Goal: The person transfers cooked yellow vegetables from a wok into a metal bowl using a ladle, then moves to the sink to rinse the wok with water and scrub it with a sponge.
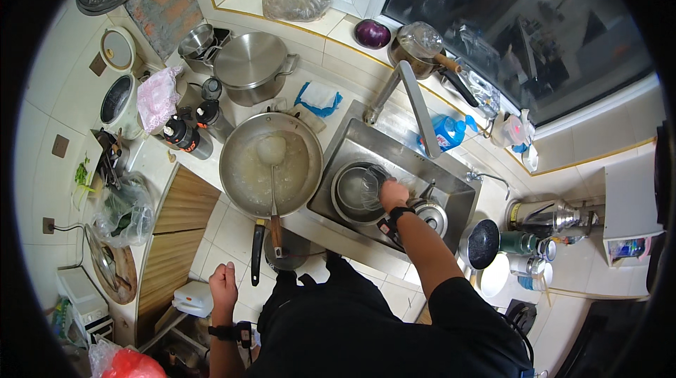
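Note:
My right hand reaches into the stainless steel sink. Its fingers are closed on a clear, see-through vessel, probably a bowl, over nested metal pans. Beside that wrist sits a lidded metal pot, partly hidden by my arm. My left hand hangs low in front of the counter, curled with nothing visible in it. Left of the sink is a large steel wok with cloudy liquid inside. A ladle rests in it, its wooden handle crossing the near rim.
A tall faucet arches over the sink, with a blue detergent bottle behind. The wok's black handle juts past the counter edge near my left hand. Squeeze bottles and a stockpot stand left; a small black pan lies right.

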The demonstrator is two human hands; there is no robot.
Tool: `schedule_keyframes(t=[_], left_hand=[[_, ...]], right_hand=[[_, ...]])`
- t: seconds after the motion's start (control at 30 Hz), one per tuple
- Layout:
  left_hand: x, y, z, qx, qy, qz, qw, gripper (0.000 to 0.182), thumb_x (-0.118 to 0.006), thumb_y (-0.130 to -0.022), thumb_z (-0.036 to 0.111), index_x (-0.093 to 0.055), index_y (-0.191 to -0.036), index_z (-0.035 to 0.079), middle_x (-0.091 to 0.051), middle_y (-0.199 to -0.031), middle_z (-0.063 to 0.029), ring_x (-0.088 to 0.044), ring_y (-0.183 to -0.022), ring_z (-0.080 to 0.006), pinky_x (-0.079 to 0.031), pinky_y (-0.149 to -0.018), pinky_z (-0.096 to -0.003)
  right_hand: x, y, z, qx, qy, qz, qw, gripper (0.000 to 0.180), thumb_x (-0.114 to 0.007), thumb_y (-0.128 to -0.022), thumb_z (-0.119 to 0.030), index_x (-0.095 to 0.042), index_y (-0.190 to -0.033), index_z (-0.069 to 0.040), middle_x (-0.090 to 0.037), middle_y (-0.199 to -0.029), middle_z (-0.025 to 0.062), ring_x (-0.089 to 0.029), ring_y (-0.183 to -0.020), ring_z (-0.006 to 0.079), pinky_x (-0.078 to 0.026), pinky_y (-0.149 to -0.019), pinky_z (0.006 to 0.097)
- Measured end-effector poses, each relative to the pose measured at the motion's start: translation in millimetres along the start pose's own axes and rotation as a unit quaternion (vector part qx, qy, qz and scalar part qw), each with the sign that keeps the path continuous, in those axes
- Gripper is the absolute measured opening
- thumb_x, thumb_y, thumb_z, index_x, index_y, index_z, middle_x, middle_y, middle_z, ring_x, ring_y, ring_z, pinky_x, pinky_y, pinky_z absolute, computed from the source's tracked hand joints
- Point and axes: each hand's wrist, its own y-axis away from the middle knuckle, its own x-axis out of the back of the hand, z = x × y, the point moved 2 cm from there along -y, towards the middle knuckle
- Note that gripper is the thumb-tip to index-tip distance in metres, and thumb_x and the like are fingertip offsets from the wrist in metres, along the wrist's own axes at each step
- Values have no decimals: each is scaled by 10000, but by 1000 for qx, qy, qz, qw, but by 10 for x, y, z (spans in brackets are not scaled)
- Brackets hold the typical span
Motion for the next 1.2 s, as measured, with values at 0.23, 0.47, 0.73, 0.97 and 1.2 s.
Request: schedule_keyframes(t=[0.23,0.47,0.73,0.97,1.2], left_hand=[[-22,231,67,33,-29,16,999,469,-570,-1052,236,-387,-666,41,-326,-564,-4,-289,-568,-97,-295,-484,-327],[2,347,80,43,-43,26,998,461,-581,-1045,226,-394,-675,26,-321,-564,-43,-290,-561,-123,-304,-484,-345],[33,201,133,13,-43,26,999,455,-575,-1044,209,-383,-673,30,-320,-561,-47,-289,-554,-125,-303,-479,-351],[17,-63,182,-2,-30,8,1000,448,-598,-1030,211,-416,-664,30,-364,-535,-54,-318,-521,-125,-315,-469,-340],[4,-273,147,-23,2,5,1000,437,-615,-1014,215,-429,-664,31,-385,-510,-81,-351,-467,-161,-323,-455,-348]], right_hand=[[-358,-91,-353,94,44,14,995,525,-551,-937,-170,-480,-1331,170,-749,-952,215,-755,-826,340,-599,-720,449],[-783,-292,-263,53,-105,-10,993,436,-677,-882,-294,-670,-1150,49,-751,-891,156,-737,-831,355,-588,-747,436],[-1204,71,297,-205,-713,-311,594,305,-529,-939,-94,-487,-1202,55,-687,-867,276,-720,-707,419,-626,-600,489],[-334,532,187,-75,-764,-190,612,401,-538,-947,-86,-493,-1319,59,-677,-855,204,-723,-659,350,-625,-562,440],[850,668,-505,-14,-689,-193,699,424,-505,-981,-107,-490,-1362,78,-680,-799,195,-675,-531,285,-573,-443,375]])
